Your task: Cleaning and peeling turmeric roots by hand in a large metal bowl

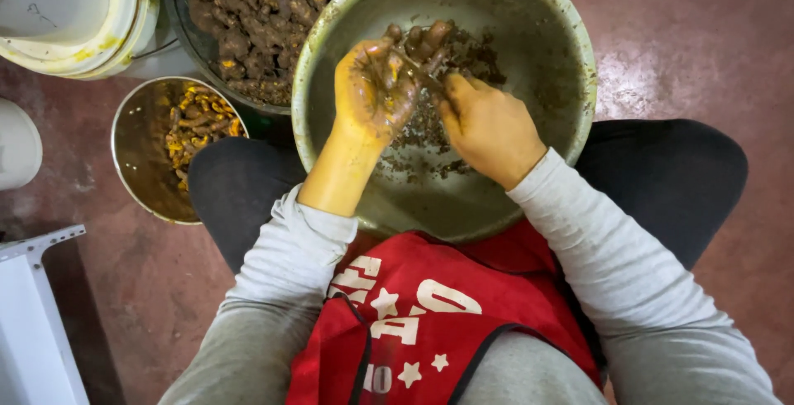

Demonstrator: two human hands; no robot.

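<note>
Your left hand (374, 91) clamps a knobbly root (418, 41) — likely firm, mud-slick, snappable at its fingers; grip its thick body. Your right hand (488, 128) closes on something small against it.

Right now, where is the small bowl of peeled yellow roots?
In the head view, the small metal bowl sits on the floor beside the person's left knee.
</note>
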